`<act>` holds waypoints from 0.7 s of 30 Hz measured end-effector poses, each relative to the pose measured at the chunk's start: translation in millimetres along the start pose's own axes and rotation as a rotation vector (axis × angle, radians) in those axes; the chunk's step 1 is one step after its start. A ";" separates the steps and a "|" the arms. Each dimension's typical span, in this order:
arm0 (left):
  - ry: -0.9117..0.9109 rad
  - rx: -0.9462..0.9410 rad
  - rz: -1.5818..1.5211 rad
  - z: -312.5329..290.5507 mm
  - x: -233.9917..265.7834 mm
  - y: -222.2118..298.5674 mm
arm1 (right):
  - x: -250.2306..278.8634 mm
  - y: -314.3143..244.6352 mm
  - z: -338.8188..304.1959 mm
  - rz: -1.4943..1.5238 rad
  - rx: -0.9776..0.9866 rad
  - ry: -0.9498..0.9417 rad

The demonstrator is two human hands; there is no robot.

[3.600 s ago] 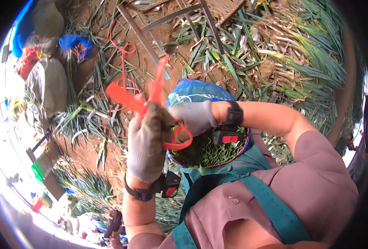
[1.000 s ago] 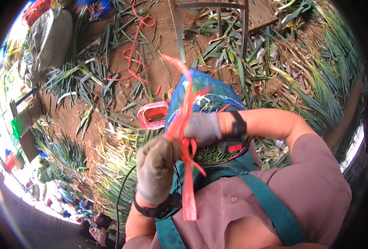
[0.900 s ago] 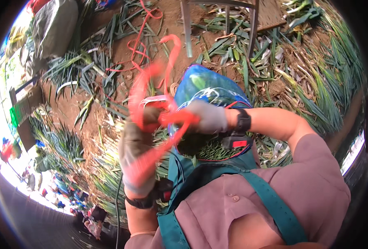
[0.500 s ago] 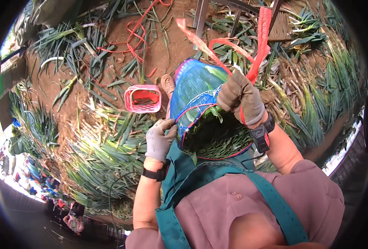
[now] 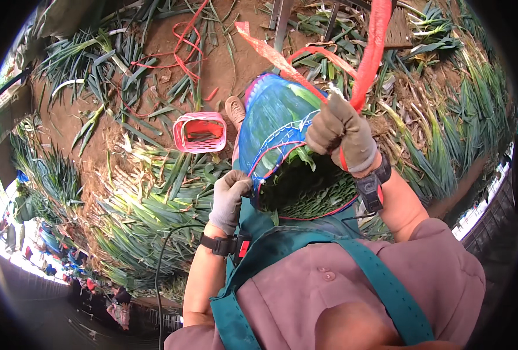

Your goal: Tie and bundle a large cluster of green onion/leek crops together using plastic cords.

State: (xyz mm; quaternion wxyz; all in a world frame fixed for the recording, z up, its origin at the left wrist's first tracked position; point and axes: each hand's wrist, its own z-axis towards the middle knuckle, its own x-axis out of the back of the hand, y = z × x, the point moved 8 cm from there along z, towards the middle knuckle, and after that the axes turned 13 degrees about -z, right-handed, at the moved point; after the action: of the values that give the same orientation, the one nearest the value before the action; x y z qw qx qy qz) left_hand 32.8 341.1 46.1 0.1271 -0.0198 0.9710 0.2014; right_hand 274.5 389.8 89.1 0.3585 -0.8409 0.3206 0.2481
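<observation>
A blue mesh bag (image 5: 282,114) stands before me, its pink-edged mouth tilted toward my body. Green leaves show through the netting, and cut greens (image 5: 314,204) are visible in the opening. My left hand (image 5: 229,199), in a grey glove, pinches the left edge of the bag's mouth. Gloved as well, my right hand (image 5: 343,131) is closed in a fist at the far right of the rim. Red plastic ribbon (image 5: 371,61) runs through that fist, with loose ends rising above it. Whether the fist also grips the bag's rim is hidden.
A pink plastic basket (image 5: 200,147) sits on the dirt floor to the left. Leeks (image 5: 148,216) lie heaped at left, with another long pile (image 5: 434,146) at right. Red ribbon (image 5: 186,52) trails across the ground, and a metal-legged stool (image 5: 399,32) stands at far right.
My left hand has shifted slightly right and down along with the bag's edge. The ribbon ends above my right fist have swung a little; both grips stay closed.
</observation>
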 end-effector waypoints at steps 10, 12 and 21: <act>-0.080 -0.127 0.308 -26.0 -42.1 49.4 | 34.9 -36.7 -83.0 -0.011 0.048 0.237; 0.058 -0.156 0.263 -12.0 -5.9 37.6 | 58.8 -47.7 -94.3 0.008 0.125 0.317; 0.124 -0.113 0.159 12.1 2.3 -61.2 | 92.6 -59.0 -71.8 0.022 0.206 0.379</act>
State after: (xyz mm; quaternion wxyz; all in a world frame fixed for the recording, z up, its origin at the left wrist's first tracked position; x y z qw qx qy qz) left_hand 38.9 289.7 11.1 0.0491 0.0379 0.9626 0.2636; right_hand 392.4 333.3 99.9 0.3731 -0.8279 0.4151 0.0554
